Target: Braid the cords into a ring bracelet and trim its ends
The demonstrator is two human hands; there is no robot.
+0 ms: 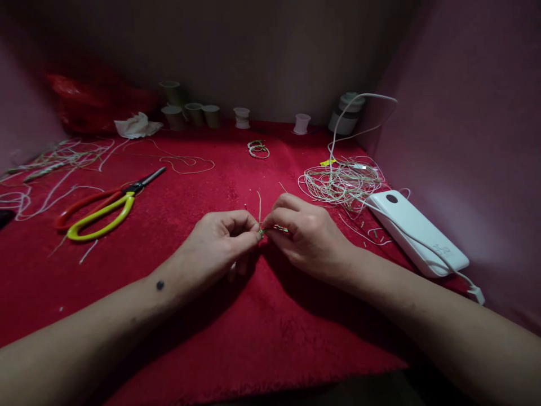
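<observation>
My left hand (228,239) and my right hand (302,231) meet over the middle of the red cloth. Between their fingertips is a small piece of thin green-and-white cord (261,232). The left thumb and forefinger pinch it from one side, the right fingers from the other. One loose end of the cord stands up above the fingertips, and another part shows under the right fingers. Much of the cord is hidden by the fingers, so its knotting cannot be made out. Beyond the hands lies a small corded loop (258,149), like a bracelet.
Scissors (101,211) with red and yellow handles lie at left, near tangled cords (63,160). On the right are a heap of cord (338,180) and a white power bank (418,231) with a cable. Spools (242,118), a jar (347,115) and a red bag (93,98) line the back.
</observation>
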